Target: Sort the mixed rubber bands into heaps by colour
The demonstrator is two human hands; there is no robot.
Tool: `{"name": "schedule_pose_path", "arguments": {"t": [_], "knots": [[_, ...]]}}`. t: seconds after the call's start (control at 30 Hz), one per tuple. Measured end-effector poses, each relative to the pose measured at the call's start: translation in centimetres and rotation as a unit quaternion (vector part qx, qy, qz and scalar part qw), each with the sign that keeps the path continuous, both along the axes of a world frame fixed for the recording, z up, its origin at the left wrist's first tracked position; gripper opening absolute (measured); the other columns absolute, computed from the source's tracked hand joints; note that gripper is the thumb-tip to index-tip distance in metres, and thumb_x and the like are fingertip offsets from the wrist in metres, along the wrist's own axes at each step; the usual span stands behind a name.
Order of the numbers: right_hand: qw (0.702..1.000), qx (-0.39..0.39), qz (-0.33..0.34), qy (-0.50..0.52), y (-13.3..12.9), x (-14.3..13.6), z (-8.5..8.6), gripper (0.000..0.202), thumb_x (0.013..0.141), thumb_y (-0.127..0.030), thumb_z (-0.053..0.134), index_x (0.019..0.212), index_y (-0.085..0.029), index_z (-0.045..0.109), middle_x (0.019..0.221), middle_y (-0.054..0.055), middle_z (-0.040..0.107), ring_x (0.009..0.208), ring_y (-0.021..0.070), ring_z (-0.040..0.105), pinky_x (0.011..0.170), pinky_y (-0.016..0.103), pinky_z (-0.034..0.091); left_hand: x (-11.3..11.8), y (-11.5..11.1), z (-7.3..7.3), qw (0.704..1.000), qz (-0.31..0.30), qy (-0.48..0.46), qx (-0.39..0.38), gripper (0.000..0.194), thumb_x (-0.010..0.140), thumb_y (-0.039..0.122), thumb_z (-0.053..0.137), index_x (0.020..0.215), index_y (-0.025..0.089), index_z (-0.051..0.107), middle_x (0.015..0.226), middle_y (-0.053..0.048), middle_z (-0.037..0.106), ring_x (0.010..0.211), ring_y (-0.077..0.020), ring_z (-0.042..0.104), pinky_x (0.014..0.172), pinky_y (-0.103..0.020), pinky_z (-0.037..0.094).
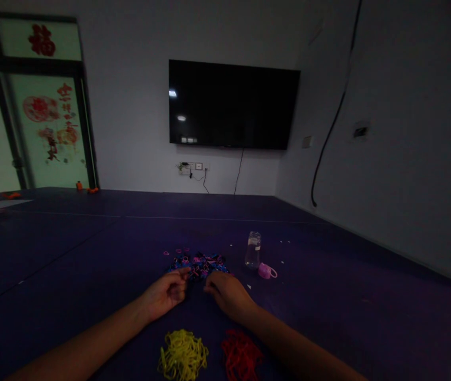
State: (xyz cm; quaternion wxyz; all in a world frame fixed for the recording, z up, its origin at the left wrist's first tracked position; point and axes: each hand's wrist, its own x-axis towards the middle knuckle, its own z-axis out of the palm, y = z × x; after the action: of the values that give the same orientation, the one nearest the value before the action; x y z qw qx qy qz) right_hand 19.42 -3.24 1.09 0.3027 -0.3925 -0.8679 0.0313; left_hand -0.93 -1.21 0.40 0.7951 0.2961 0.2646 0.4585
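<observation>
A mixed pile of small blue, black and pink elastic bands [199,260] lies on the dark purple surface ahead of both hands. At its near left edge is my left hand [167,291], index finger reaching to the bands and the other fingers curled in. My right hand [227,291] is at the near right edge, palm down, with fingers bent and pressed together. Whatever either hand pinches is too small or hidden. Closer to me sit a heap of yellow elastic bands [183,355] and, beside my right forearm, a heap of red elastic bands [241,354].
Right of the pile stands a clear plastic bottle [252,251], with a pink looped cap [265,271] by its base. White scraps [249,287] are scattered near them. Orange objects [92,190] lie at the far left edge. A television [233,106] hangs on the wall.
</observation>
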Motion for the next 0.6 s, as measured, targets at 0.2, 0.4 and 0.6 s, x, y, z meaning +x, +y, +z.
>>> {"name": "schedule_pose_path", "arguments": {"t": [0.2, 0.4, 0.6], "knots": [[0.997, 0.048, 0.012, 0.061, 0.4, 0.1, -0.7, 0.012, 0.087, -0.016, 0.047, 0.081, -0.019, 0.058, 0.077, 0.002, 0.062, 0.072, 0.0142, 0.06, 0.065, 0.024, 0.046, 0.3, 0.0, 0.1, 0.999, -0.033, -0.013, -0.031, 0.024, 0.07, -0.007, 0.049, 0.088, 0.006, 0.06, 0.073, -0.006, 0.061, 0.044, -0.004, 0.047, 0.045, -0.015, 0.038], [0.982, 0.11, 0.1, 0.119, 0.7, -0.4, -1.2, 0.026, 0.088, -0.012, 0.039, 0.093, -0.02, 0.063, 0.084, 0.006, 0.064, 0.078, 0.0153, 0.059, 0.069, 0.027, 0.049, 0.9, -0.6, 0.8, 0.998, -0.051, -0.005, -0.048, 0.013, 0.081, 0.004, 0.05, 0.088, 0.002, 0.061, 0.085, -0.017, 0.067, 0.077, -0.0204, 0.067, 0.073, -0.028, 0.051], [0.981, 0.1, 0.156, 0.061, 0.2, -1.4, -0.2, 0.034, 0.087, -0.011, 0.041, 0.109, -0.025, 0.061, 0.102, 0.005, 0.066, 0.097, 0.0166, 0.058, 0.083, 0.032, 0.048, 1.2, -0.6, 0.4, 0.995, -0.061, -0.042, -0.061, 0.015, 0.088, 0.013, 0.048, 0.082, 0.006, 0.06, 0.076, -0.011, 0.068, 0.071, -0.0184, 0.067, 0.083, -0.034, 0.05]]}}
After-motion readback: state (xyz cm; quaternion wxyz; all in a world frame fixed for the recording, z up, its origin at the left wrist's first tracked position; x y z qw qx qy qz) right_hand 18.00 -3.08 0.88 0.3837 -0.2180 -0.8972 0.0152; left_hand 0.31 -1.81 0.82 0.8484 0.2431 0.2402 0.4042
